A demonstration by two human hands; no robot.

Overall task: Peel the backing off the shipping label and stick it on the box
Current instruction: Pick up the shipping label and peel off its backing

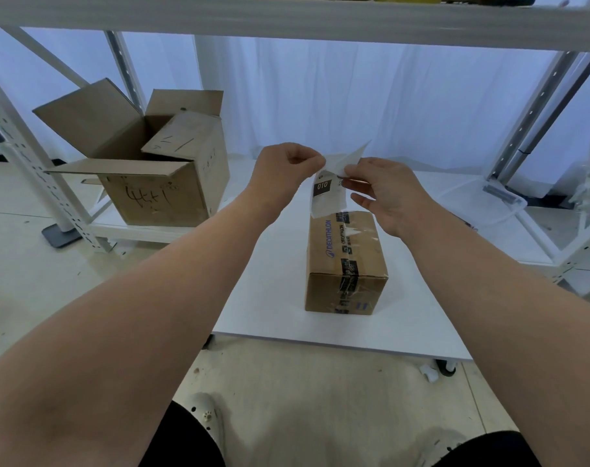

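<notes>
A small taped cardboard box (345,264) with blue print lies on the low white table (276,298). Above its far end I hold a white shipping label (327,197) marked "010", hanging downward. My left hand (286,170) pinches the label's top corner. My right hand (384,193) pinches a white strip of backing (349,158) that sticks up and to the right, partly split from the label. Both hands are in the air, clear of the box.
An open cardboard box (145,163) with flaps up stands on a low shelf at the left. White metal rack posts (27,156) flank both sides, with a shelf beam overhead. A clear plastic tray (482,203) sits at the right. My feet are below the table's front edge.
</notes>
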